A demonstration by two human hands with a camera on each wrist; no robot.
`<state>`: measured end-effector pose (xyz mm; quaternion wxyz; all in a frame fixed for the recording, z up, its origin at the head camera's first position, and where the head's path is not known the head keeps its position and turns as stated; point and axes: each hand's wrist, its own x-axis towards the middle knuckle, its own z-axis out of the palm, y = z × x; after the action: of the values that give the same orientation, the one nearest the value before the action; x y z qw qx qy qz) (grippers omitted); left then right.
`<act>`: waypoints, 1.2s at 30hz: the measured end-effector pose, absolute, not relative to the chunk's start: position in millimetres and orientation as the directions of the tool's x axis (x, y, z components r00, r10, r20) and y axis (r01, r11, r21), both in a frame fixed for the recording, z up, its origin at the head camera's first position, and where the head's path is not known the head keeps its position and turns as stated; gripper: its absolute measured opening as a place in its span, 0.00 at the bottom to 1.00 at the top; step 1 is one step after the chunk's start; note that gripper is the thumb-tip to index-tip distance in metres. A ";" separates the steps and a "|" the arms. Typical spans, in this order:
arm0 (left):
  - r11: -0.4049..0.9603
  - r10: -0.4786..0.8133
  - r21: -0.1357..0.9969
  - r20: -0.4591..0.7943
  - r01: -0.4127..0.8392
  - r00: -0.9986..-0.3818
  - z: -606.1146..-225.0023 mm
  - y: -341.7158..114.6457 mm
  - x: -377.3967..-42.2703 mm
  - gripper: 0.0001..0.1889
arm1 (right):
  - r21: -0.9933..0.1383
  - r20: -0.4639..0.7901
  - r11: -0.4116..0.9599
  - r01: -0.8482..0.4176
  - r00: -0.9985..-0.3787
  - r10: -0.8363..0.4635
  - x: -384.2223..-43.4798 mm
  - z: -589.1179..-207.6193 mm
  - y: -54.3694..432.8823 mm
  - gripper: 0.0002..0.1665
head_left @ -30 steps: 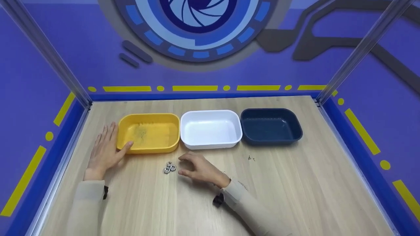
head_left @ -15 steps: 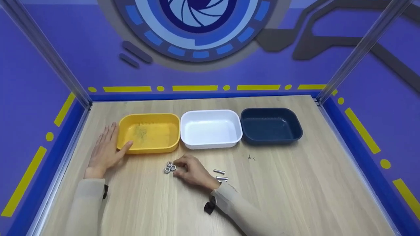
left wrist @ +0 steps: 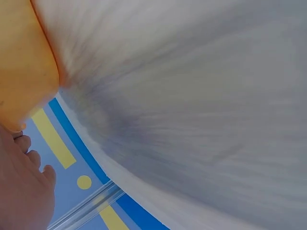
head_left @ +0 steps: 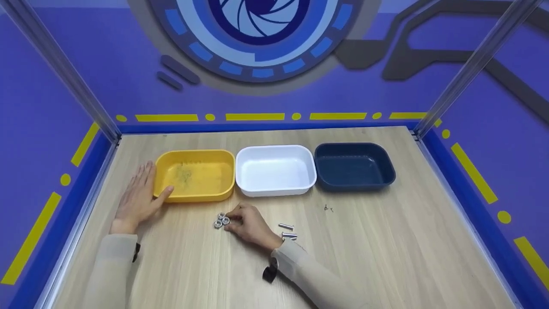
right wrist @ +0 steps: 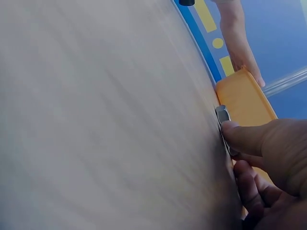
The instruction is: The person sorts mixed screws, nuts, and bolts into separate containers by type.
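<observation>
Three hex nuts (head_left: 218, 224) lie clustered on the table in front of the yellow tray (head_left: 199, 197). My right hand (head_left: 253, 227) rests at their right side, its thumb and index finger pinching the rightmost nut (head_left: 226, 220). From the right wrist, the thumb is seen against a nut (right wrist: 222, 114), with the other fingers curled below. My left hand (head_left: 137, 201) lies with straight fingers along the left side of the yellow tray, and its thumb reaches the tray's front corner. Just right of my right wrist lie metal bolts (head_left: 289, 235), partly hidden by the sleeve.
A white tray (head_left: 276, 192) and a dark blue tray (head_left: 356, 186) stand in a row right of the yellow one. Small dark marks (head_left: 328, 208) show on the wooden table (head_left: 386, 249). Printed blue-purple walls (head_left: 274, 98) enclose its back and sides.
My right hand has moved left to the nuts, and its thumb and index finger have closed in on the nearest one. The bolts under the wrist have come into sight. My left hand stays put.
</observation>
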<state>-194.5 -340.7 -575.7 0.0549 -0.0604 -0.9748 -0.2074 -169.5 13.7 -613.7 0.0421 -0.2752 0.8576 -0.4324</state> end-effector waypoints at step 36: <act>0.907 0.079 0.410 0.068 0.100 -0.995 -573.0 -337.4 -195.0 0.50 | -0.772 0.138 0.459 -0.440 -0.821 -0.553 -176.5 -606.0 17.4 0.12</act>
<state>-195.0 -337.4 -573.0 0.0249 -0.0458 -0.9761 -0.2110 -176.5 17.4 -606.0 0.0661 -0.2915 0.8516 -0.4305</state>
